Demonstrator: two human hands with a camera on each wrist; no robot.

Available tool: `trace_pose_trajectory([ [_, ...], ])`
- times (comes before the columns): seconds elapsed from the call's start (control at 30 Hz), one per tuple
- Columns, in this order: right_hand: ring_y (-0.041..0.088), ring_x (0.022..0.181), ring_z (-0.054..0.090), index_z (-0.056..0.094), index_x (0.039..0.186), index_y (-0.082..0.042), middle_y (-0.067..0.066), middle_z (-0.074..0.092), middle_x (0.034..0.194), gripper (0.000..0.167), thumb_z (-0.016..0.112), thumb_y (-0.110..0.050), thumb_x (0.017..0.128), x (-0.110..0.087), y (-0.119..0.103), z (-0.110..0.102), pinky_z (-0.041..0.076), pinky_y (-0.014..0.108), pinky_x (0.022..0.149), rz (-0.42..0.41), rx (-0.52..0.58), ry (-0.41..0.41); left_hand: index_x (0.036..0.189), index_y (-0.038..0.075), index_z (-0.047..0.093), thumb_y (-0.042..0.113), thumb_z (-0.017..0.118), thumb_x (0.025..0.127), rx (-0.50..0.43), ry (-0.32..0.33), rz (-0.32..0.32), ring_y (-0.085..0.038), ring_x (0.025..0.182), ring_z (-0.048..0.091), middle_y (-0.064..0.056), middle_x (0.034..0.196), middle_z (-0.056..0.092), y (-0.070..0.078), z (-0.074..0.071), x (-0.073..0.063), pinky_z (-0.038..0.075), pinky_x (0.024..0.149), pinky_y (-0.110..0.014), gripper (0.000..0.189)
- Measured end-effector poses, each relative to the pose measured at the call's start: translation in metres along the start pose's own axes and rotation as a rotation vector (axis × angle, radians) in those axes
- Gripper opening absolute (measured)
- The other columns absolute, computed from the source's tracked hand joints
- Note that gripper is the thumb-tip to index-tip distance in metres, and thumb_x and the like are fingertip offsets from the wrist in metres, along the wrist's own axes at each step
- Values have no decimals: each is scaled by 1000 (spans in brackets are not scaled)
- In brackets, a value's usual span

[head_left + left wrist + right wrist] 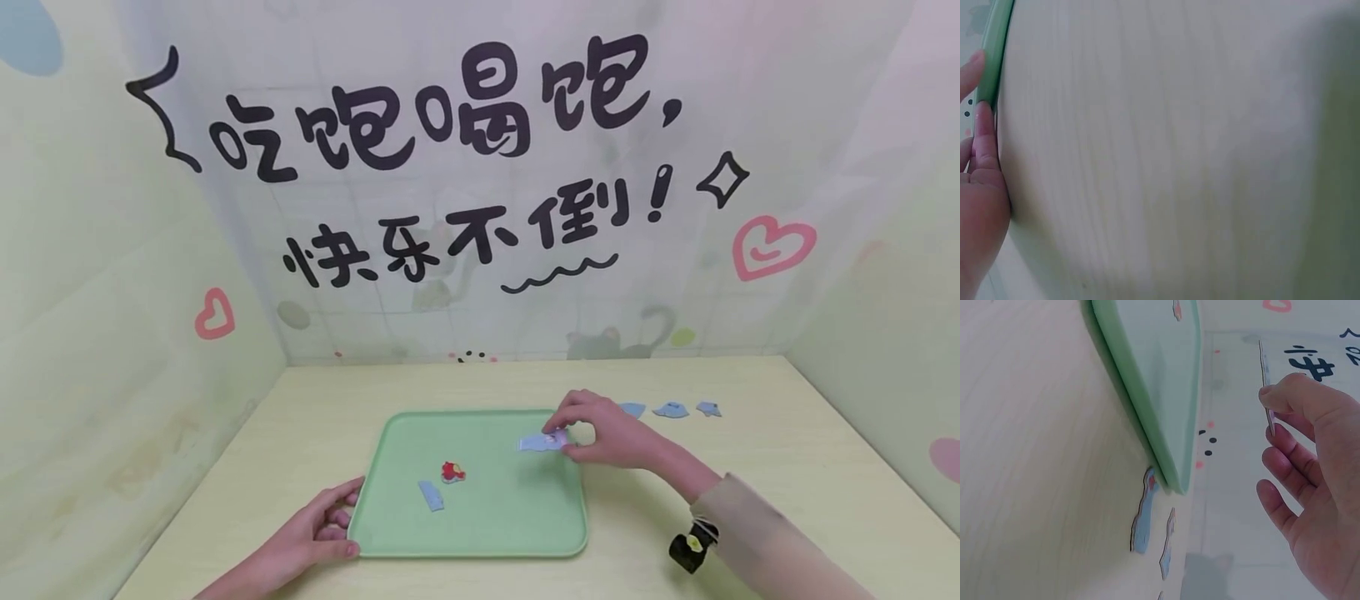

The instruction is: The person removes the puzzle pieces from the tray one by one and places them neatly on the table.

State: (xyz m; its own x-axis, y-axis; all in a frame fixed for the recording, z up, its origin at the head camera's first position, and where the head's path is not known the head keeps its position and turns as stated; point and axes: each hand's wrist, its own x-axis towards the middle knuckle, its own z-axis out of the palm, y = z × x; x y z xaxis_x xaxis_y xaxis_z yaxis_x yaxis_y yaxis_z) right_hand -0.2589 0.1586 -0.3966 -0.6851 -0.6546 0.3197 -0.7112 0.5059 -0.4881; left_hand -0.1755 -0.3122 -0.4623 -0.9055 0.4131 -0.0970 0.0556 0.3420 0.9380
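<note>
Over the right back part of the pale green tray [495,525], my right hand [607,429] pinches a light blue jigsaw puzzle piece [538,442] between thumb and fingers. The right wrist view shows this puzzle piece [1264,365] edge-on as a thin card, raised above the tray, with the other fingers loosely bent. My left hand [318,529] holds the tray's left edge near the front corner. A red-printed puzzle piece [452,472] and a narrow light blue piece [431,496] lie on the tray, left of its middle.
Several more blue puzzle pieces [671,409] lie on the pale wooden table [300,433] beyond the tray's back right corner, partly behind my right hand. Printed curtains [480,325] with large black lettering enclose the table at the back and sides.
</note>
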Motion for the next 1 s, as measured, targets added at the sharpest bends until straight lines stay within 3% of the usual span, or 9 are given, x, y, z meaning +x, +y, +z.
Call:
trace_pose_trajectory([
  [0.2, 10, 96, 58, 75, 107, -23, -9, 65, 102, 28, 73, -8, 83, -16, 16, -15, 54, 36, 84, 50, -31, 45, 155, -4, 17, 11, 76, 84, 0, -5, -1, 0, 100, 50, -26, 141, 30, 0, 0, -2, 52, 84, -17, 93],
  [0.4, 11, 91, 59, 75, 107, -20, -9, 65, 98, 29, 73, -5, 82, -34, 30, -29, 53, 33, 79, 74, -84, 90, 156, -1, 17, 13, 77, 83, 6, 2, -51, -1, 100, 51, -22, 143, 30, 1, 0, -1, 52, 85, -18, 95],
  [0.57, 12, 88, 59, 75, 106, -19, -10, 65, 96, 29, 74, -4, 81, -50, 42, -39, 52, 29, 76, 99, -123, 130, 155, -4, 16, 11, 75, 85, -1, -8, -4, 0, 100, 51, -26, 142, 29, 1, 0, -1, 52, 84, -18, 94],
  [1.0, 15, 86, 58, 75, 105, -17, -11, 64, 93, 23, 74, -9, 83, -79, 66, -48, 51, 31, 74, 202, -144, 127, 155, -5, 17, 11, 76, 84, 1, -6, 13, 1, 99, 50, -26, 141, 30, 2, 0, -2, 52, 84, -17, 93],
])
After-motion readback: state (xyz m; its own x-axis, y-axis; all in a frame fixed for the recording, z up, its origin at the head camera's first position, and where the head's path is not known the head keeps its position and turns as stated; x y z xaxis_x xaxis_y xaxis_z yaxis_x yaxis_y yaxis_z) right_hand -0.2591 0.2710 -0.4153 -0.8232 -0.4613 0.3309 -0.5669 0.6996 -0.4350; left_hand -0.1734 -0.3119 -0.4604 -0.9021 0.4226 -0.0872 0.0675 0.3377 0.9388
